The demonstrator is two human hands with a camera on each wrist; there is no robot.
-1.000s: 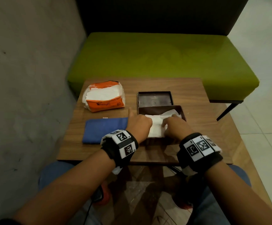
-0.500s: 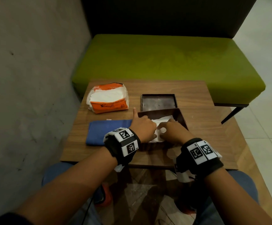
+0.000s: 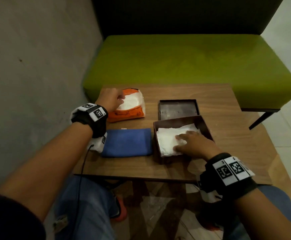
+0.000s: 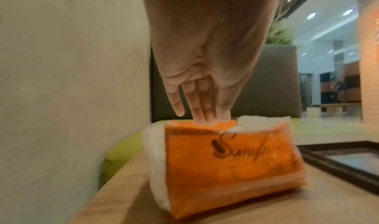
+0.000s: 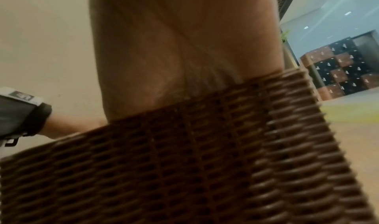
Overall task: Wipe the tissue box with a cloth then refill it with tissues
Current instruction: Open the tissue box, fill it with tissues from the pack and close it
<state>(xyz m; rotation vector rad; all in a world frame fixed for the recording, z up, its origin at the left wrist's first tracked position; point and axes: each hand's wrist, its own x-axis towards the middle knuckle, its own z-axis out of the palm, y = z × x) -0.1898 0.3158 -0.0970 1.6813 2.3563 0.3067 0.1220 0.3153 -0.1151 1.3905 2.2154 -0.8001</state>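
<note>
Left hand (image 3: 110, 100): fingers straight, tips reaching into the open top of the orange tissue pack (image 3: 130, 108), gripping nothing visible. Right hand (image 3: 195, 145): fingers flat, pressing tissues (image 3: 169, 139) inside the tissue box (image 3: 205, 124). Blue cloth (image 3: 126, 142) lies between the hands.

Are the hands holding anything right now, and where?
Nothing held. Left hand reaches straight-fingered into the orange tissue pack top; right hand presses flat on tissues in the box.

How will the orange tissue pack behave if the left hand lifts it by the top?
The pack is probably light and soft: its plastic wrap looks crinkled and rounded. It may sag or deform, since its top is torn open. Loose tissues could pull out instead, as the left hand reaches into the opening.
</note>
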